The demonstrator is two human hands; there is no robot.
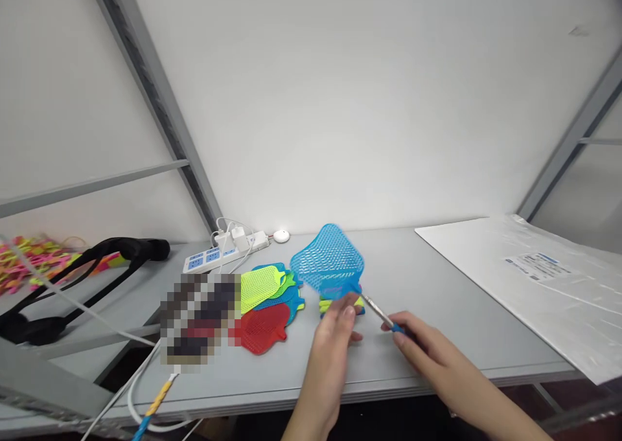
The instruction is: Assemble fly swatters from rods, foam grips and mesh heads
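A fly swatter with a blue mesh head [328,260] and a thin metal rod [378,310] is held above the table. My right hand [422,347] is closed around its blue grip at the lower end of the rod. Just below the mesh head is my left hand [333,344], its fingers loosely curved and apart, with nothing seen in them. Behind its fingertips lie small yellow and blue pieces [359,306], partly hidden. Loose mesh swatter heads lie to the left: a yellow one [262,285], a red one [265,327], and blue and green ones beneath.
A white power strip [208,258] with plugs and a round white device [280,236] stand at the back. A flat white package [544,272] covers the right side. At left are a black strap-like frame [131,253], colourful pieces [34,263], cables and a pixelated patch.
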